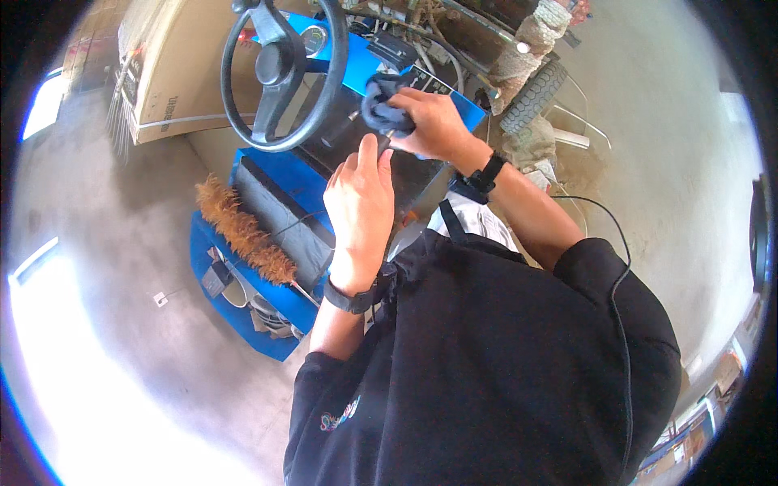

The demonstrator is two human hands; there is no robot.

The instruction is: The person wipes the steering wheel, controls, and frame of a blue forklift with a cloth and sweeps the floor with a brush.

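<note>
My left hand [361,200] grips a black lever handle [383,144] in front of the blue vehicle console. Just above it, my right hand [433,121] is closed on a bunched dark grey cloth [384,103], held at the upper end of the same lever, where a bit of metal shaft shows. A second lever with a black grip [338,130] leans just left of the cloth. The black steering wheel [273,67] stands left of both hands, with a round gauge [314,40] behind it on the blue panel. My fingers hide part of the cloth and handle.
A brown feather duster [243,231] lies beside a dark grey seat pad [279,225] on blue bodywork. An open blue compartment [243,322] holds loose items. A large cardboard box [188,67] stands beyond the wheel. Hoses and a treaded tyre [535,97] are at upper right; a cable crosses my right side.
</note>
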